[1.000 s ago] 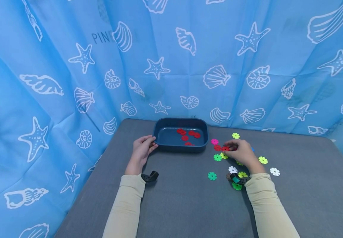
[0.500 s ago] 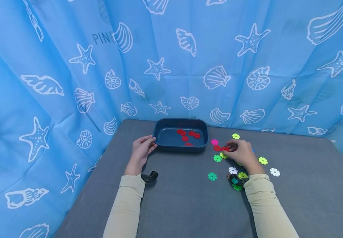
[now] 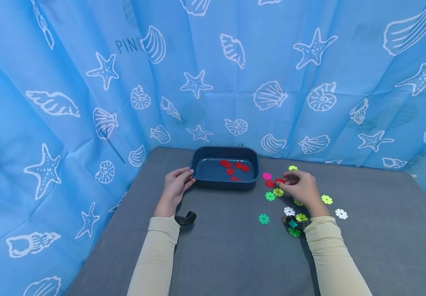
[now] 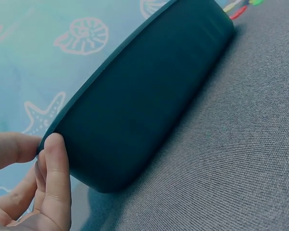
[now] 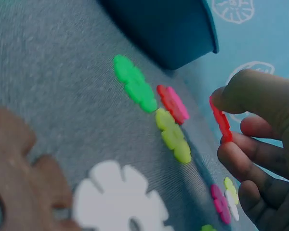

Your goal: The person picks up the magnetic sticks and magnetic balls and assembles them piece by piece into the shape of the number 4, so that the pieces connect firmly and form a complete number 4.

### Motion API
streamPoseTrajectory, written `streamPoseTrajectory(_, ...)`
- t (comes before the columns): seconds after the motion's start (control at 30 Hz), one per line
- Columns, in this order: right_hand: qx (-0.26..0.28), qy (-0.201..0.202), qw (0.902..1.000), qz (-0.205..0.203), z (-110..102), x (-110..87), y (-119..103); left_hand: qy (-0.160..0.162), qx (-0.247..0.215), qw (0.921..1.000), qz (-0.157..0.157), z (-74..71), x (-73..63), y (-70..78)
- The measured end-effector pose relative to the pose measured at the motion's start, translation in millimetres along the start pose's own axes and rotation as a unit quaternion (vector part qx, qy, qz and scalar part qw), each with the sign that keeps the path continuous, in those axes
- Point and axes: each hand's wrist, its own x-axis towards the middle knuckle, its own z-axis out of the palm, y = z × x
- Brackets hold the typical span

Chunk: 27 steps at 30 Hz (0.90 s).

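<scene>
My left hand (image 3: pixel 176 187) pinches the rim of a dark blue rectangular bin (image 3: pixel 224 185) at its left end. In the left wrist view, the thumb and fingers (image 4: pixel 57 166) sit on either side of that rim. Several red notched discs (image 3: pixel 229 172) lie inside the bin. To its right, my right hand (image 3: pixel 303 188) pinches another red notched disc (image 5: pixel 220 121) between thumb and fingers, raised above the table in the right wrist view. A second red disc (image 3: pixel 270 183) lies on the table just left of this hand, beside a pink disc (image 3: pixel 266 176).
Around the right hand lie notched discs: green (image 3: pixel 263 219), yellow (image 3: pixel 278 192), white (image 3: pixel 341 213) and brown (image 5: pixel 24 173). The grey table (image 3: pixel 220 246) meets a blue shell-patterned curtain (image 3: pixel 213 111) behind the bin.
The right hand has lifted its red disc slightly up and away from the table, uncovering more of the yellow disc below. The left hand has stayed at the bin.
</scene>
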Motion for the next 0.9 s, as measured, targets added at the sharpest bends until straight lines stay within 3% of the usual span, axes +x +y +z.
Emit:
streamPoseTrajectory(0.6,0.077,0.06,0.9941,-0.048,0,2.8,-27,-0.01,-0.003,0.9999,-0.002,-1.5,-2.4,1.6)
streamPoseTrajectory(0.9,0.097,0.056,0.9916,-0.065,10,7.0,-50,-0.008,-0.003,1.0,0.0,-0.1,-1.5,0.5)
